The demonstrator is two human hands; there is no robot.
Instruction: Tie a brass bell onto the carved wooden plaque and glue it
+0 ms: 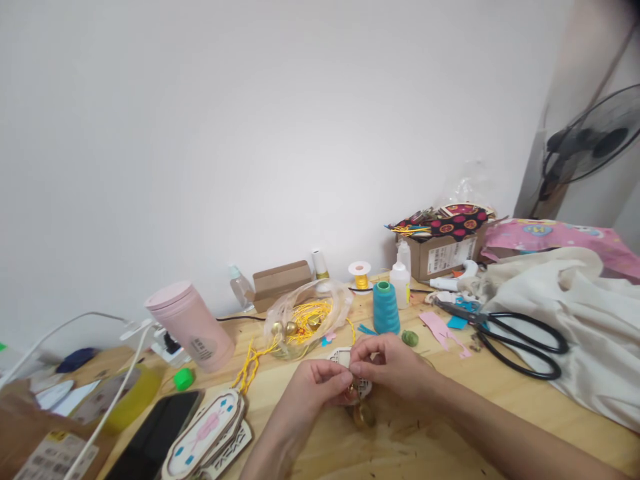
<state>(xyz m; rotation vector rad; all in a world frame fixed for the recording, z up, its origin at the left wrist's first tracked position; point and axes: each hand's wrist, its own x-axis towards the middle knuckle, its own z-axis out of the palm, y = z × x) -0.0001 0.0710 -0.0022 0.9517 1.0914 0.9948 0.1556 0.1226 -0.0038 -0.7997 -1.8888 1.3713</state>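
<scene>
My left hand [325, 383] and my right hand [387, 360] meet at the front of the wooden table, both with fingertips pinched close together. What sits between the fingers is small and mostly hidden. Just behind and below them is a pale wooden plaque with cut-out patterns [341, 355], partly covered by the hands. A round brass bell [364, 417] appears under the fingertips, slightly blurred. To the left lies a stack of similar wooden plaques [203, 433], the top one decorated in pink and blue, with yellow cords [249, 367] attached.
Behind my hands stand a plastic bag [280, 313] of yellow cords and bells, a teal thread cone [386, 310] and glue bottles [400, 283]. Black-handled scissors [520, 333] rest on white cloth [585, 333] at right. A pink tumbler [193, 327] and phone [155, 433] are left.
</scene>
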